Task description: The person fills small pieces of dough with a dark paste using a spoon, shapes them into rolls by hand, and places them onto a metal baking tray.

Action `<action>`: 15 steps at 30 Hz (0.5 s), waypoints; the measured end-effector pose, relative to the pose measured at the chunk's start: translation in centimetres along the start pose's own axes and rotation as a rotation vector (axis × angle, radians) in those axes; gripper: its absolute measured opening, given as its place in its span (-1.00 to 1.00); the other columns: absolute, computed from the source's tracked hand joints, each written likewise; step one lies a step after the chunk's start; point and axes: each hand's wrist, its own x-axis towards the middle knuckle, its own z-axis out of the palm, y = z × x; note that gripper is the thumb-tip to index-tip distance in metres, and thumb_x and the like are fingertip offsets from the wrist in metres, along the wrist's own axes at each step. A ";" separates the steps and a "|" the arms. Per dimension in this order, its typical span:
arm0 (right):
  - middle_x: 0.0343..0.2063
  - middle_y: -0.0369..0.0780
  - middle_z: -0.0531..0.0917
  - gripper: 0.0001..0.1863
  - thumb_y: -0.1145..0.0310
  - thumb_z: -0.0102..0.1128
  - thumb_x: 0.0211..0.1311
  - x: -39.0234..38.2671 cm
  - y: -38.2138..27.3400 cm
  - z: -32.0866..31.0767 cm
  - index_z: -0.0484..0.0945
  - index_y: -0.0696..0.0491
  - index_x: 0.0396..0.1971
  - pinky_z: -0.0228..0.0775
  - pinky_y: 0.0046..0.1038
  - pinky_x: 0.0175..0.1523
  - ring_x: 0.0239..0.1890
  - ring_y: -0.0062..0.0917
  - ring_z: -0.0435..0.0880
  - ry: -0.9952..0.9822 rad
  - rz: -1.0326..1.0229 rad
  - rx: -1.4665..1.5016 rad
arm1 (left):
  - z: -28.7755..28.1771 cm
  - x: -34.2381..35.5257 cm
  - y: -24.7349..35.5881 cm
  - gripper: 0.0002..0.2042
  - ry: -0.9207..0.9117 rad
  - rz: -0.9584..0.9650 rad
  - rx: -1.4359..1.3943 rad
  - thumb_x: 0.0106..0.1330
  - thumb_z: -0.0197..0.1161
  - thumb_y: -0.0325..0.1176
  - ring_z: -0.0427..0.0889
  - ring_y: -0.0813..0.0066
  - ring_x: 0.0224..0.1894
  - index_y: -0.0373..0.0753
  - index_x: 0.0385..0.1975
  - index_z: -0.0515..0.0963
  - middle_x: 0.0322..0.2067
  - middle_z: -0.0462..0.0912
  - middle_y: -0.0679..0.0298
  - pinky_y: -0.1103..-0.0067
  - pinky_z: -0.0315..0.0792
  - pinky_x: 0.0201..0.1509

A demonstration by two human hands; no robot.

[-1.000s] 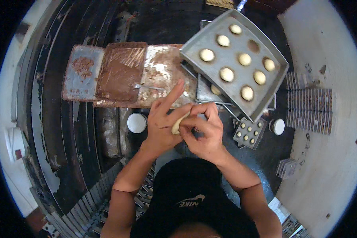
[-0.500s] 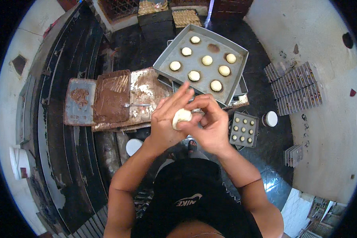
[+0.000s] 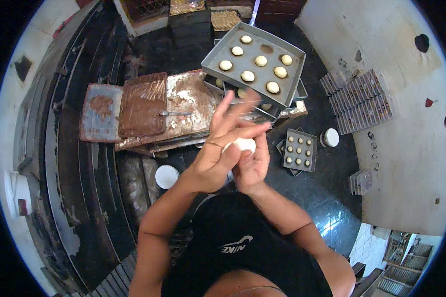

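Observation:
My left hand lies over a pale lump of dough, fingers reaching forward and partly blurred. Cupped against it from the right and below, my right hand grips the same dough, partly hidden by the left. Beyond my fingertips sits a large metal tray with several pale dough balls, stacked on other trays. To their left, on a flour-and-chocolate-smeared board, are a chocolate-coated tray with a metal utensil and a grey tray with brown residue.
A smaller tray of dough balls lies lower right, beside a white tub; another white tub is lower left. Clear plastic containers are stacked along the right wall. Dark slatted racks line the left; trays of pale pieces are at the back.
My hands have turned: the left has come over the dough, covering more of it, and the right has rotated palm-up beneath. The view has widened, showing more of the room's back.

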 end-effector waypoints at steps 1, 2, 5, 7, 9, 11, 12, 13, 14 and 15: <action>0.05 -0.20 0.56 -0.21 -0.24 0.05 0.48 0.2 -0.9 -0.1 0.34 0.21 0.31 0.43 -0.47 0.07 -0.05 -0.58 0.57 -0.004 0.002 -0.025 | 0.1 0.0 0.6 -0.59 0.033 0.025 -0.074 0.51 0.12 0.01 0.08 -0.03 0.58 -0.17 -0.01 0.75 0.33 0.53 0.06 0.11 -0.20 0.59; 0.03 -0.20 0.57 -0.19 -0.29 -0.05 0.52 0.5 -2.0 -0.3 0.35 0.22 0.30 0.45 -0.49 0.03 -0.08 -0.59 0.59 -0.067 0.035 -0.039 | 0.2 0.1 1.2 -0.54 0.043 0.079 0.007 0.49 0.14 0.07 -0.03 -0.08 0.61 -0.15 0.06 0.75 0.40 0.47 0.09 0.10 -0.29 0.60; 0.12 -0.11 0.55 -0.32 -0.12 -0.20 0.65 0.5 -4.6 0.5 0.30 0.24 0.34 0.42 -0.38 0.25 0.14 -0.45 0.58 0.045 0.207 0.276 | 0.6 1.0 1.7 -0.53 -0.132 0.195 0.664 0.49 0.13 0.13 0.09 0.08 0.60 -0.09 0.04 0.77 0.36 0.55 0.30 0.04 -0.33 0.58; 0.18 -0.06 0.52 -0.33 -0.07 -0.25 0.67 0.6 -5.6 0.7 0.26 0.25 0.37 0.34 -0.34 0.37 0.26 -0.37 0.53 0.126 0.094 0.371 | 2.1 1.8 1.3 -0.54 -0.170 0.196 0.619 0.49 0.14 0.12 0.14 0.12 0.58 -0.09 0.04 0.76 0.34 0.57 0.33 0.03 -0.35 0.58; 0.27 0.04 0.46 -0.43 0.05 -0.19 0.68 0.9 -6.1 -0.1 0.24 0.25 0.35 0.25 -0.16 0.50 0.41 -0.19 0.44 0.212 0.001 0.436 | 4.2 2.7 0.6 -0.50 -0.187 0.201 0.549 0.49 0.12 0.12 0.18 0.12 0.56 -0.17 0.03 0.76 0.34 0.56 0.17 0.11 -0.21 0.59; 0.27 0.05 0.46 -0.52 0.14 -0.11 0.66 1.8 -6.5 -2.4 0.30 0.23 0.27 0.27 -0.07 0.49 0.43 -0.11 0.40 0.225 -0.263 0.264 | 8.3 3.5 -0.2 -0.51 0.174 0.123 0.062 0.48 0.17 0.08 0.15 0.14 0.57 -0.23 0.01 0.75 0.30 0.57 0.04 0.19 -0.09 0.57; 0.27 0.06 0.47 -0.57 0.18 -0.07 0.65 2.6 -6.8 -4.0 0.33 0.23 0.23 0.28 -0.03 0.49 0.45 -0.07 0.38 0.278 -0.351 0.182 | 9.6 4.1 -0.7 -0.59 0.261 0.088 -0.101 0.42 0.26 -0.03 0.26 0.15 0.47 -0.26 -0.02 0.75 0.20 0.61 0.02 0.25 0.07 0.48; 0.21 0.07 0.50 -0.71 0.30 -0.01 0.61 3.8 -7.1 -6.0 0.43 0.22 0.08 0.32 0.06 0.45 0.41 0.01 0.41 0.262 -0.513 0.108 | 10.9 4.7 -1.1 -0.65 0.296 0.074 -0.194 0.36 0.34 -0.15 0.38 0.17 0.37 -0.28 -0.06 0.75 0.10 0.65 0.00 0.32 0.23 0.38; 0.19 0.07 0.51 -0.72 0.31 -0.02 0.61 4.5 -7.6 -7.8 0.45 0.22 0.06 0.34 0.04 0.44 0.40 0.01 0.44 0.244 -0.596 0.016 | 12.3 5.4 -1.6 -0.71 0.275 0.088 -0.230 0.30 0.43 -0.26 0.50 0.18 0.27 -0.31 -0.09 0.75 0.00 0.69 -0.03 0.38 0.39 0.29; 0.18 0.07 0.52 -0.73 0.32 -0.03 0.60 5.1 -8.1 -9.8 0.47 0.22 0.03 0.36 0.03 0.43 0.38 0.01 0.46 0.245 -0.649 -0.077 | 12.5 6.1 -2.2 -0.74 0.110 0.088 -0.196 0.25 0.46 -0.36 0.58 0.21 0.16 -0.32 -0.11 0.75 -0.07 0.71 0.02 0.41 0.45 0.20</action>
